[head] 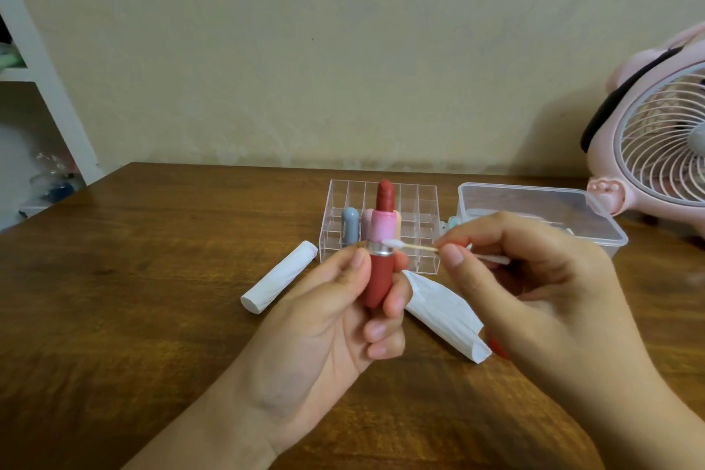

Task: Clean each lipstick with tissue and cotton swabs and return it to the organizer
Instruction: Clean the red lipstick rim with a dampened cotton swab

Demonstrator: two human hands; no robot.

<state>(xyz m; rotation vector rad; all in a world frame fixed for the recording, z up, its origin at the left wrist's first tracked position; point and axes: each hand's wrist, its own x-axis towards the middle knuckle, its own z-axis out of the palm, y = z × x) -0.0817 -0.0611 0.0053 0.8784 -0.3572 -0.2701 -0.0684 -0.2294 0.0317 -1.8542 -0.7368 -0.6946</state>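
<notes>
— Hands first: what do they hold?
— Left hand [343,301] grips an uncapped red lipstick [381,263] upright; right hand [507,271] pinches a cotton swab [410,245], its tip touching the pink collar.
— Behind them?
— Tissue [446,313] and a tissue roll [280,275] on the table [152,279], then the clear organizer [427,202] holding other lipsticks.

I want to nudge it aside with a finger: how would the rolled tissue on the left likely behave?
The rolled tissue looks like soft paper, so probably very light. Its round shape suggests it may roll across the table. It would likely dent under pressure.
</notes>
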